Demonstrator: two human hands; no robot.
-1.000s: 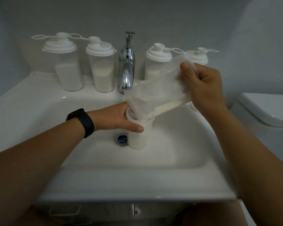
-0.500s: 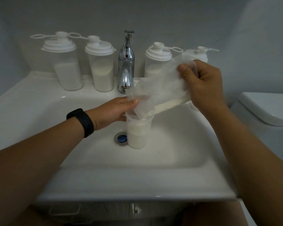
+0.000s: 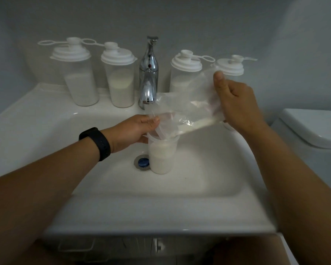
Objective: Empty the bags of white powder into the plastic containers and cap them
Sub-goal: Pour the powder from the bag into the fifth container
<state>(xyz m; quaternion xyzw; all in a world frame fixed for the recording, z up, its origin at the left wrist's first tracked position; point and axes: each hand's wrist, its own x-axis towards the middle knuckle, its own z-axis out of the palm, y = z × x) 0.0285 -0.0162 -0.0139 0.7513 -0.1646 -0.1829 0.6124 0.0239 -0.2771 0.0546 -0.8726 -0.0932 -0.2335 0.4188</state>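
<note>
Your right hand [image 3: 237, 104] gripped the upper end of the clear plastic bag [image 3: 187, 109], thumb pressed against its face and fingers curled behind it, holding that end raised so the bag slanted down to your left. Your left hand [image 3: 134, 131], with a black band [image 3: 96, 143] on its wrist, pinched the lower mouth of the bag just above the open container [image 3: 161, 153]. A streak of white powder [image 3: 199, 126] lay along the bag's lower fold, and the mouth dipped into the container's rim. That container stood upright in the basin of the white sink [image 3: 122, 207], just beside the drain [image 3: 141, 162], and was already more than half full of powder. Four capped containers stood along the back ledge: two [image 3: 78, 73] left of the chrome faucet [image 3: 148, 73] and two [image 3: 185, 71] right of it, the far-right one partly hidden behind the bag. A white toilet tank [image 3: 313, 129] sat at the right edge.
</note>
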